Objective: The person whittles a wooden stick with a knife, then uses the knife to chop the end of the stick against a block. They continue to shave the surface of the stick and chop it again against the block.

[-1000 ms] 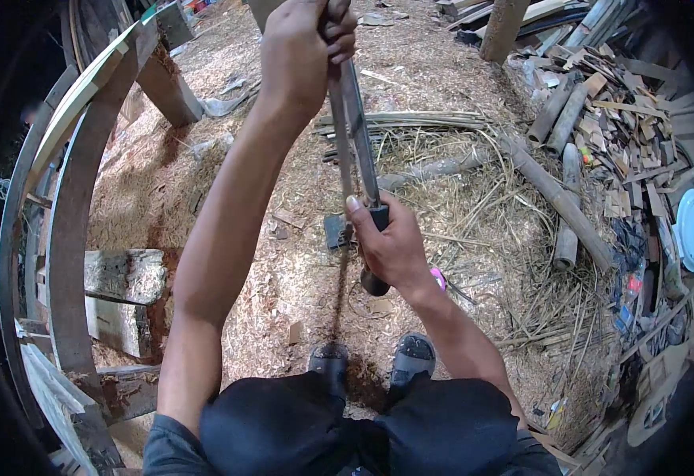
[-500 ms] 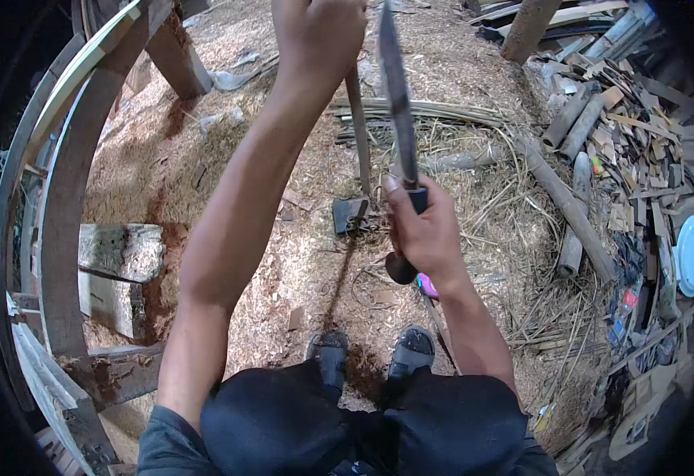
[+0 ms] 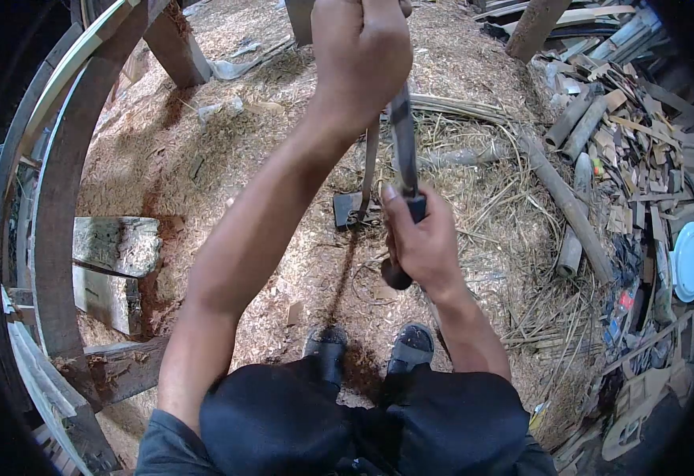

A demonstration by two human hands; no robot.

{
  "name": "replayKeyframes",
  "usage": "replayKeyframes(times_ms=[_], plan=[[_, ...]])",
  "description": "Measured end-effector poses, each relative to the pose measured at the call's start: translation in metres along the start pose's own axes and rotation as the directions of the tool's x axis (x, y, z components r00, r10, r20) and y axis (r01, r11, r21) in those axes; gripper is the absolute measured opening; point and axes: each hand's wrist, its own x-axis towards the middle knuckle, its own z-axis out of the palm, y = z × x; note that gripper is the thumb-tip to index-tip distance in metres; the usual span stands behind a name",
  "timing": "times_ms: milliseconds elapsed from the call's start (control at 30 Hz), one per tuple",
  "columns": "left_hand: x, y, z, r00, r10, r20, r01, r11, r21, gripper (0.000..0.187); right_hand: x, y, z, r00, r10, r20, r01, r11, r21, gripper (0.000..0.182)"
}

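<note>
My right hand [image 3: 430, 242] is closed around the dark handle of a long knife [image 3: 403, 147], its blade pointing up and away from me. Raised at the top edge, my left hand [image 3: 367, 47] is a fist; its fingertips are partly cut off. A thin wooden strip [image 3: 371, 159] runs down from behind that wrist and seems to be in the fist, though the grip itself is hidden. The knife's upper end passes behind my left hand, close beside the strip. A dark square block [image 3: 348, 210] lies by the strip's lower end.
Wood shavings [image 3: 276, 317] cover the ground around my sandals [image 3: 410, 347]. A curved wooden frame [image 3: 65, 214] stands at left, near rough planks [image 3: 117, 246]. Bamboo poles [image 3: 565, 198], scrap wood [image 3: 640, 151] and a pale blue lid [image 3: 688, 262] are at right.
My left hand has moved right and a little toward me, and the strip's upper end has swung right with it. The blade's tip is now covered by that hand.
</note>
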Motion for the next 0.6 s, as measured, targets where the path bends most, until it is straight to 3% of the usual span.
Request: replayKeyframes(times_ms=[67, 100, 133, 200, 233, 300, 333, 400, 467, 500, 533, 600], plan=[[-0.006, -0.001, 0.005, 0.998, 0.041, -0.052, -0.034, 0.991, 0.131, 0.044, 0.001, -0.015, 0.000, 0.984, -0.168, -0.052, 0.169, 0.986, 0.001, 0.032], [-0.006, 0.004, 0.007, 0.999, 0.027, -0.026, -0.025, 0.998, 0.056, 0.044, 0.002, -0.018, 0.001, 0.968, -0.238, -0.085, 0.239, 0.971, 0.000, 0.032], [-0.008, 0.009, 0.011, 0.999, 0.023, -0.025, -0.022, 0.998, 0.053, 0.044, 0.001, -0.015, 0.003, 0.968, -0.235, -0.088, 0.235, 0.972, -0.001, 0.032], [-0.012, 0.022, 0.020, 0.983, -0.179, -0.024, 0.174, 0.972, -0.157, 0.044, 0.002, -0.004, 0.005, 0.994, -0.105, -0.037, 0.107, 0.992, 0.072, 0.032], [-0.010, 0.014, 0.016, 0.985, -0.174, -0.020, 0.169, 0.973, -0.159, 0.044, 0.008, 0.001, 0.007, 1.000, 0.011, -0.022, -0.014, 0.992, -0.128, 0.030], [-0.007, -0.007, 0.002, 0.998, 0.055, 0.012, -0.054, 0.997, -0.046, 0.045, 0.006, -0.008, -0.003, 1.000, 0.006, 0.015, -0.005, 0.998, -0.067, 0.029], [-0.009, -0.005, 0.004, 0.999, 0.052, 0.015, -0.051, 0.998, -0.045, 0.045, 0.002, -0.018, -0.006, 0.999, 0.010, 0.045, -0.010, 1.000, -0.002, 0.028], [-0.013, -0.001, 0.008, 1.000, 0.005, -0.023, -0.005, 0.999, 0.033, 0.046, -0.004, -0.038, -0.005, 0.997, -0.077, -0.018, 0.076, 0.996, -0.042, 0.026], [-0.012, 0.005, 0.010, 0.999, -0.017, -0.035, 0.018, 1.000, 0.025, 0.047, -0.008, -0.045, -0.006, 0.963, -0.259, -0.067, 0.262, 0.965, 0.031, 0.024], [-0.011, 0.007, 0.012, 0.999, -0.031, -0.043, 0.032, 0.999, 0.011, 0.048, -0.007, -0.041, -0.002, 0.949, -0.307, -0.071, 0.306, 0.952, -0.022, 0.025], [-0.011, 0.004, 0.011, 0.999, -0.029, -0.039, 0.029, 1.000, 0.005, 0.048, -0.002, -0.025, 0.000, 0.988, -0.155, 0.010, 0.155, 0.987, 0.033, 0.027], [-0.009, 0.003, 0.007, 0.996, 0.026, -0.085, -0.018, 0.996, 0.093, 0.049, 0.012, -0.003, 0.001, 0.997, 0.057, 0.055, -0.037, 0.947, -0.319, 0.028]])
